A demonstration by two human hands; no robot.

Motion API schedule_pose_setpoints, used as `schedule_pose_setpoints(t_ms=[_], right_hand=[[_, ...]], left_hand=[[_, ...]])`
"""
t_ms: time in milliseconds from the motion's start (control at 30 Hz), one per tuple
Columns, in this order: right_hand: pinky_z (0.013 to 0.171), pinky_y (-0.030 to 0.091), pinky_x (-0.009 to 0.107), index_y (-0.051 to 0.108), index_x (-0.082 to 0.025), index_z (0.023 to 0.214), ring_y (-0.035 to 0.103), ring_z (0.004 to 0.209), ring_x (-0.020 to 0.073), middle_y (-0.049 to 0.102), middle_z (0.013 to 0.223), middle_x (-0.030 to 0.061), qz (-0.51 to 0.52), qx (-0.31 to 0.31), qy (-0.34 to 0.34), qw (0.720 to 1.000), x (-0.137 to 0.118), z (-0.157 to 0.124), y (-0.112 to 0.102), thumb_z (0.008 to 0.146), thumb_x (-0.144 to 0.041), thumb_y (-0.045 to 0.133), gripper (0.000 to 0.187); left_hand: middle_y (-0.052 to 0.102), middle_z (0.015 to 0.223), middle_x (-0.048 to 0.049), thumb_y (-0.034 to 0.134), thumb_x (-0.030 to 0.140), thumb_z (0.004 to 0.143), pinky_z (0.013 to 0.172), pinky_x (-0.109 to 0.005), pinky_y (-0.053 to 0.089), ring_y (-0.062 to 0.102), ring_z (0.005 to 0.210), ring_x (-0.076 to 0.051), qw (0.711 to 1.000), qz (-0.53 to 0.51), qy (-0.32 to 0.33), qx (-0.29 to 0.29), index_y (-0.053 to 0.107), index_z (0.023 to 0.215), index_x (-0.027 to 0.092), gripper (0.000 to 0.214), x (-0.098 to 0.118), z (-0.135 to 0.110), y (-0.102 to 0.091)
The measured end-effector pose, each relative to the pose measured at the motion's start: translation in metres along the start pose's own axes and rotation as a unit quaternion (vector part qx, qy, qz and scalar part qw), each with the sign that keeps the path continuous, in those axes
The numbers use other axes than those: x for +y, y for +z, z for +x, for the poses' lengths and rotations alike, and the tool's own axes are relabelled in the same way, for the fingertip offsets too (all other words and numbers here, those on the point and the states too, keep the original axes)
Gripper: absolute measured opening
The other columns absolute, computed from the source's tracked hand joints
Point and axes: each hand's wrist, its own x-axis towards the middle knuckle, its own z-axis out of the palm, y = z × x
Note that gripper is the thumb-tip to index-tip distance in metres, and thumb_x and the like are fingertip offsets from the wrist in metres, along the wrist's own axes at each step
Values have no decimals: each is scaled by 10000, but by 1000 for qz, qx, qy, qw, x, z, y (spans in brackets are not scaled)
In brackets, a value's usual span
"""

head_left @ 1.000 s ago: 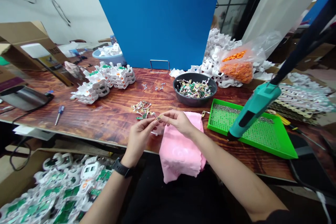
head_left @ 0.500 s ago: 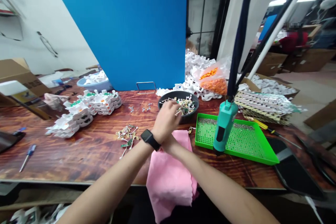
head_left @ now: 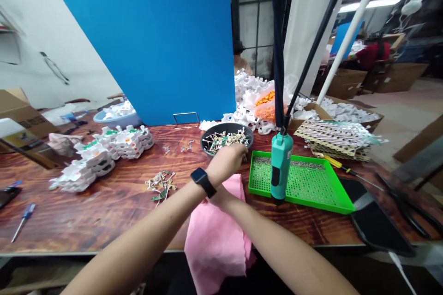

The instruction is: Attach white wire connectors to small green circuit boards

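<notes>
My left hand (head_left: 226,161), with a black watch on its wrist, reaches across to the near rim of a dark bowl (head_left: 207,134) full of small green and white parts. Its fingers are curled together at the rim, and what they pinch is hidden. My right hand (head_left: 221,195) rests on a pink cloth (head_left: 214,235) at the table's front edge. It is mostly covered by my left wrist, so its fingers do not show. A small heap of the same parts (head_left: 159,184) lies on the wood to the left.
A teal powered screwdriver (head_left: 280,166) hangs over a green perforated tray (head_left: 311,189). White housings (head_left: 104,152) are stacked at the left, with more white parts and an orange bag (head_left: 268,103) behind the bowl. A blue board (head_left: 155,46) stands at the back. A small screwdriver (head_left: 22,221) lies far left.
My hands were together over the cloth working a small part. My left hand then reached into the bowl and now sits at its near rim. The view has swung right and up.
</notes>
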Motion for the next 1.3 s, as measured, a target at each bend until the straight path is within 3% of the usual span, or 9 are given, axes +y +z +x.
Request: schedule_pose_setpoints(t_ms=[67,133,233,300,533,833,1000,1167,1300], right_hand=[[598,501,269,590,-104,907,588,662,115,616,812,32,8,-23,38,999,1,2,4,873,-284,497,206],[443,415,195,570,-105,683,496,446,69,553,554,-16,19,-31,61,997,1,6,5,862,-222,477,233],[366,331,169,524,-130,585,436,355,54,519,458,-33,41,-27,66,997,1,8,6,827,-173,461,253],[357,324,162,518,-138,607,447,355,52,544,489,-30,58,-24,63,996,3,9,6,816,-166,460,219],[377,351,153,500,-144,651,468,360,44,552,524,-33,87,-21,59,994,5,10,7,812,-138,457,167],[341,323,146,504,-145,655,463,347,46,549,513,-33,89,-17,66,994,5,10,8,795,-113,473,147],[334,300,145,500,-146,637,456,350,45,547,514,-33,81,-14,55,995,8,10,9,792,-137,489,155],[367,350,160,479,-149,642,462,355,49,548,516,-33,77,-26,58,995,4,9,8,821,-164,451,181],[358,337,156,500,-146,634,468,360,49,553,515,-34,74,-23,59,995,7,11,8,801,-159,480,169]], left_hand=[[654,944,-70,411,155,836,754,-292,455,598,828,-172,989,-16,-62,130,601,966,167,231,-9,6,-18],[593,1108,-87,509,188,785,801,-295,454,591,881,-171,982,-39,-77,166,555,1107,173,326,-26,11,-32],[554,1151,-115,562,248,735,857,-317,436,566,967,-210,981,-49,-145,121,585,1105,151,384,-61,15,-40],[580,1123,-110,575,234,707,887,-307,406,535,1033,-231,958,-78,-254,105,631,1032,150,341,-87,16,-37],[589,532,-38,638,224,630,545,-252,425,567,546,-160,907,-157,-386,56,655,656,115,113,-147,18,-10],[584,518,-42,649,213,650,497,-254,481,578,491,-148,841,-261,-474,-14,584,660,116,117,-121,-5,-6],[630,669,-65,631,412,706,514,-254,474,602,576,-160,847,-236,-477,-1,598,729,118,297,-122,4,-15],[628,843,-59,570,316,809,639,-284,498,604,727,-137,840,-203,-503,12,593,874,104,223,-129,29,-18],[652,685,-102,580,246,775,558,-279,503,621,608,-163,816,-258,-515,-51,611,763,78,170,-116,13,-22]])
